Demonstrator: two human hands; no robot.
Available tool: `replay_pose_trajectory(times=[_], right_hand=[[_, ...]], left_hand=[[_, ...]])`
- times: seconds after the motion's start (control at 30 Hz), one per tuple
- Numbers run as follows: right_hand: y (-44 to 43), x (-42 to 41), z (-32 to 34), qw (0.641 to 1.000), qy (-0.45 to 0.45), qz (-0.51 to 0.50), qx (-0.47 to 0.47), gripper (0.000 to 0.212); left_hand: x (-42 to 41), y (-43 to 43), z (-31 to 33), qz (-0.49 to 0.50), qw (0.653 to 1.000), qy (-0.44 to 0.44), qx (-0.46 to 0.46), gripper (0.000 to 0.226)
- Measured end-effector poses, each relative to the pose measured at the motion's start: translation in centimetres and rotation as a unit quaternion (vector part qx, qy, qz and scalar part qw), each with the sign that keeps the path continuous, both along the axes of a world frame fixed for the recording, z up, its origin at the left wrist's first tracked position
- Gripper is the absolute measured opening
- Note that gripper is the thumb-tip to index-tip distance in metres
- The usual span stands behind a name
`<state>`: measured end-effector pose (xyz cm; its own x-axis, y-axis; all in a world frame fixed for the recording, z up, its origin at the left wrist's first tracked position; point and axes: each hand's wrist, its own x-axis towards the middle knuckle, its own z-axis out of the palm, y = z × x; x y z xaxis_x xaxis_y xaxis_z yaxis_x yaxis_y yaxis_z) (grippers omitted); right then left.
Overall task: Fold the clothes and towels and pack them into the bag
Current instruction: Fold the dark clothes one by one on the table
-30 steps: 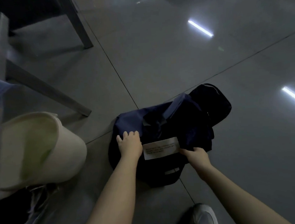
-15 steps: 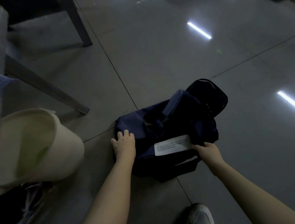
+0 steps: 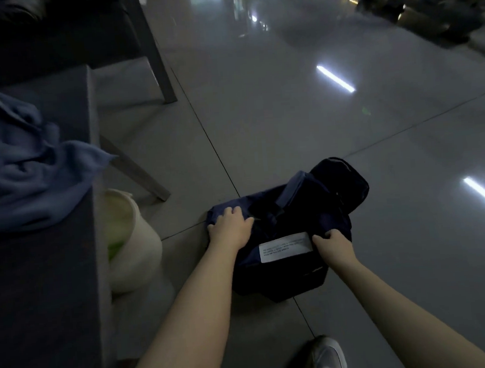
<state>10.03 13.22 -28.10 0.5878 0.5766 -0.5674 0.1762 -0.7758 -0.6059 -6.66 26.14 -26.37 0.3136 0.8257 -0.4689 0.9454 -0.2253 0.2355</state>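
Note:
A dark navy bag [image 3: 301, 208] lies on the grey tiled floor, its black flap thrown open at the far right. A white label [image 3: 284, 246] with small print is on its near side. My left hand [image 3: 231, 228] presses on the bag's left end, fingers curled over the fabric. My right hand [image 3: 331, 245] grips the bag's near right edge beside the label. A crumpled blue cloth [image 3: 22, 172] lies on the dark table [image 3: 41, 301] at the left.
A cream basket [image 3: 136, 250] with something green inside stands on the floor under the table's edge. Grey table legs [image 3: 155, 54] rise behind it. My white shoe [image 3: 327, 357] is at the bottom. Dark objects sit on the floor far back right.
The view has lifted, bringing the table and blue cloth into sight. My left hand curled tighter on the bag's left end; my right hand closed on the bag's edge by the label.

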Motion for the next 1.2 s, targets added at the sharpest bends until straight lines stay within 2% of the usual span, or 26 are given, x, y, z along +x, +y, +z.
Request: replay_pose_trajectory(times=[0.13,0.23,0.43,0.57,0.73,0.9,1.2], right_hand=[[1.1,-2.2,5.0,0.999,-0.01,0.036,0.04,0.047],[1.9,-4.9,8.6,0.993,-0.006,0.065,0.098,0.038],[1.6,-11.4,15.6,0.972,-0.005,0.13,0.197,0.02],[0.9,-15.9,20.1,0.953,-0.021,0.187,0.238,0.012],[-1.1,-21.8,24.5,0.93,-0.018,0.24,0.279,0.022],[-2.4,-27.9,25.8,0.909,-0.029,0.302,0.286,0.029],[-1.1,-37.5,25.4,0.873,-0.079,0.397,0.272,0.039]], left_hand=[[-0.9,-1.2,6.0,-0.01,0.999,-0.026,0.028,0.051],[-2.7,-2.5,10.7,0.003,0.998,-0.058,0.04,0.052],[-9.8,-5.2,20.3,0.022,0.989,-0.046,0.136,0.05],[-16.1,-7.9,24.4,0.069,0.981,-0.049,0.172,0.048],[-24.4,-12.2,26.3,0.112,0.979,-0.022,0.168,0.052],[-31.3,-14.7,26.4,0.151,0.975,0.014,0.161,0.054],[-40.4,-15.1,23.8,0.244,0.953,-0.025,0.176,0.054]])
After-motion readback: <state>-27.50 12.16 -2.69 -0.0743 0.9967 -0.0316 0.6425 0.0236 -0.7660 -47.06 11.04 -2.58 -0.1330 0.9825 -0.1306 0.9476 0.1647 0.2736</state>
